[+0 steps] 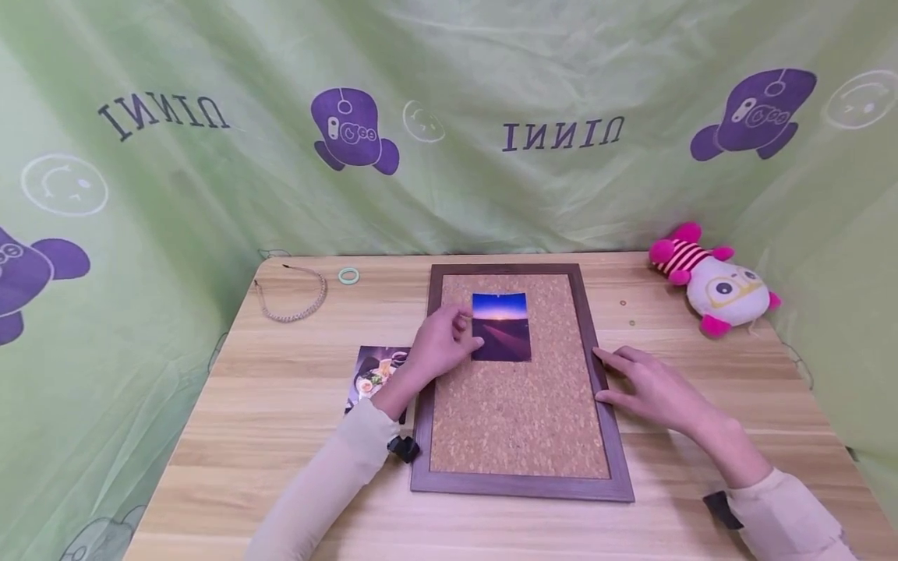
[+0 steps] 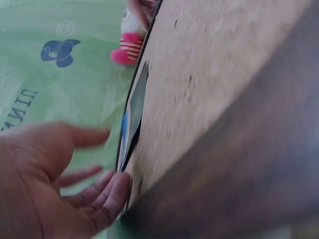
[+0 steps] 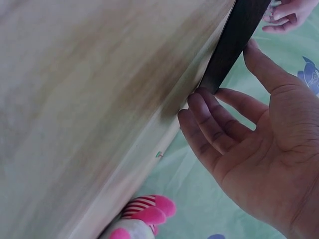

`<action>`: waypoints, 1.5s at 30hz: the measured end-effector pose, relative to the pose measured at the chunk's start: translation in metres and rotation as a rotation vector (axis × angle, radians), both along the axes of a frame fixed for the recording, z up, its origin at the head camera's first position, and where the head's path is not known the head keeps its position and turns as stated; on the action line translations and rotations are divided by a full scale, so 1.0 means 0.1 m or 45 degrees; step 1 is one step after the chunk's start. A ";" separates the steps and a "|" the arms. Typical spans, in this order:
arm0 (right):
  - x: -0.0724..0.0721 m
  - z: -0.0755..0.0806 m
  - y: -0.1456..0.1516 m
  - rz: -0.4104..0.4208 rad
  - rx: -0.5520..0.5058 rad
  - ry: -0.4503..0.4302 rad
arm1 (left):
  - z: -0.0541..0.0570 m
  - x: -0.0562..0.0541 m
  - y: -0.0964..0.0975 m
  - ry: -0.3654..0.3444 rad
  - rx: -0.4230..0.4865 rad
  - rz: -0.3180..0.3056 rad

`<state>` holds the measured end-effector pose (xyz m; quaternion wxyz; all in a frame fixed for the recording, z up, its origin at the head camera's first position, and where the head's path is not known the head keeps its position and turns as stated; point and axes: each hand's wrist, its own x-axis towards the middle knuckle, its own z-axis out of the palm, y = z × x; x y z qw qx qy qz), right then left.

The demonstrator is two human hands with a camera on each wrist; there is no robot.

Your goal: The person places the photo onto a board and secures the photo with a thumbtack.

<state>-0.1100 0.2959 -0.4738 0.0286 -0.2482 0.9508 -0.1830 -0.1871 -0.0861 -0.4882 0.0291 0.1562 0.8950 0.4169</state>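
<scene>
A cork board (image 1: 519,421) with a dark wooden frame lies on the table, and a sunset photo (image 1: 500,327) sits on its upper part. My left hand (image 1: 442,343) is at the photo's left edge, fingers loosely bent. In the left wrist view the fingertips (image 2: 119,186) reach the near end of the slightly bowed photo (image 2: 134,112), while the thumb stands apart from it. Against the board's right side rests my right hand (image 1: 648,386), thumb and fingertips touching the frame. The right wrist view shows those fingers (image 3: 204,129) extended along the dark frame (image 3: 232,45).
Partly behind my left arm lies a food photo (image 1: 372,378). A beaded headband (image 1: 295,315) and a mint-green ring (image 1: 348,276) are at the back left. At the back right lies a pink-and-white plush toy (image 1: 722,288), with two tiny rings (image 1: 623,303) to its left.
</scene>
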 end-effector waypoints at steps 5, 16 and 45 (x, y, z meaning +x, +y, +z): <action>0.00 0.02 0.01 -0.003 0.003 0.004 | -0.12 -0.15 -0.20 0.215 -0.266 -0.405; 0.00 0.00 -0.01 0.001 -0.002 0.018 | -0.13 -0.16 -0.28 0.234 -0.525 -0.598; -0.21 0.05 0.07 -0.042 -0.189 -0.117 | -0.17 -0.20 -0.24 0.233 -0.570 -0.550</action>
